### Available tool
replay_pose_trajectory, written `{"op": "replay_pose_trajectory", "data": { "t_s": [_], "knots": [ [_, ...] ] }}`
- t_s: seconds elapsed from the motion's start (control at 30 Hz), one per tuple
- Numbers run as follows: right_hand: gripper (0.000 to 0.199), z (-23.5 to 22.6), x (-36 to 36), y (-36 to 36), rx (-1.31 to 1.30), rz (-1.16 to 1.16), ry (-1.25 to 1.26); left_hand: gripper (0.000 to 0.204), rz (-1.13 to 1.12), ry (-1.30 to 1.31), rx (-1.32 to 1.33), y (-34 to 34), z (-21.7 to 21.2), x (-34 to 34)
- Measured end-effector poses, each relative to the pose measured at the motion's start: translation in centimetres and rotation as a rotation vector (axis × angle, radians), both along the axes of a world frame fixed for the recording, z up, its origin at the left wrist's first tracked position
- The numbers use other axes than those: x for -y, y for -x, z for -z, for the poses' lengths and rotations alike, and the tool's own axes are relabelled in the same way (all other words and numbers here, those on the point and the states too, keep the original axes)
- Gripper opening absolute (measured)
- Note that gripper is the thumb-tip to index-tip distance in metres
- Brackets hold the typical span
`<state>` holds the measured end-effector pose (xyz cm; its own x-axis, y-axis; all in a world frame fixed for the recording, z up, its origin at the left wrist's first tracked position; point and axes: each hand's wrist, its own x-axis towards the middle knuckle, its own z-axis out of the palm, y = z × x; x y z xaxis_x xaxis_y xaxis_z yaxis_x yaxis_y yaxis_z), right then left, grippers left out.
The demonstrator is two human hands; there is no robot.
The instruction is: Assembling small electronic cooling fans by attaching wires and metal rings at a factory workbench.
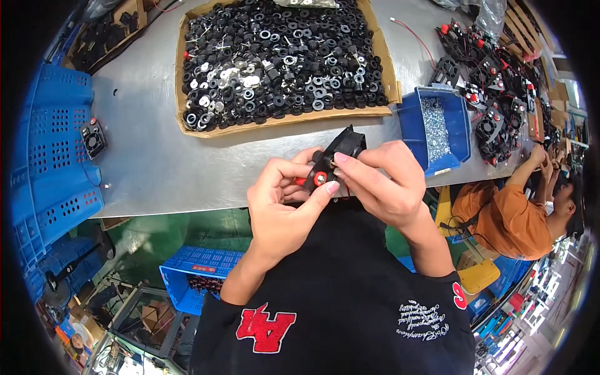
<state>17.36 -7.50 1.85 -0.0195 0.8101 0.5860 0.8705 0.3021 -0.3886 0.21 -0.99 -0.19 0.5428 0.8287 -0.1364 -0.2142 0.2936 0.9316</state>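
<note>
Close in front of my chest, at the table's near edge, my left hand (280,203) grips a black fan unit (345,145), its thumb along the lower side. A red round piece with a metal screw head (320,179) in its middle sits on the unit beside my left thumb. My right hand (390,184) is closed in a pinch against the unit's right side. Something tiny shows at its fingertips, too small to name. Part of the unit is covered by my fingers.
A cardboard tray (287,122) of black rings and small parts lies ahead. Right of it stands a blue bin (459,128) of small metal hardware, then a pile of fan units (494,81). One fan unit (94,139) lies left, by a blue crate (47,156). A co-worker (509,219) sits right.
</note>
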Motion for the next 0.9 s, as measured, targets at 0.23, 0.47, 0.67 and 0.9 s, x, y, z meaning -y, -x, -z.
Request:
{"op": "replay_pose_trajectory", "data": {
  "t_s": [0.23, 0.47, 0.67, 0.9],
  "knots": [
    [0.033, 0.0, -0.1, -0.7, 0.173, -0.050, -0.097, 0.026, 0.026, -0.138, -0.073, -0.1, -0.4, 0.2],
    [0.033, -0.2, -0.5, -0.8, -0.122, -0.024, 0.011, 0.030, 0.072, -0.092, -0.063, -0.2, -1.1, 0.0],
    [0.034, 0.2, -0.1, -1.7, 0.040, -0.122, -0.068, 0.030, 0.066, 0.010, -0.014, -0.2, -0.8, 0.0],
    [0.040, -0.4, -0.4, -2.3, -0.012, -0.133, 0.015, 0.028, 0.082, 0.197, -0.007, -0.4, -0.5, -0.3]
  ]
}}
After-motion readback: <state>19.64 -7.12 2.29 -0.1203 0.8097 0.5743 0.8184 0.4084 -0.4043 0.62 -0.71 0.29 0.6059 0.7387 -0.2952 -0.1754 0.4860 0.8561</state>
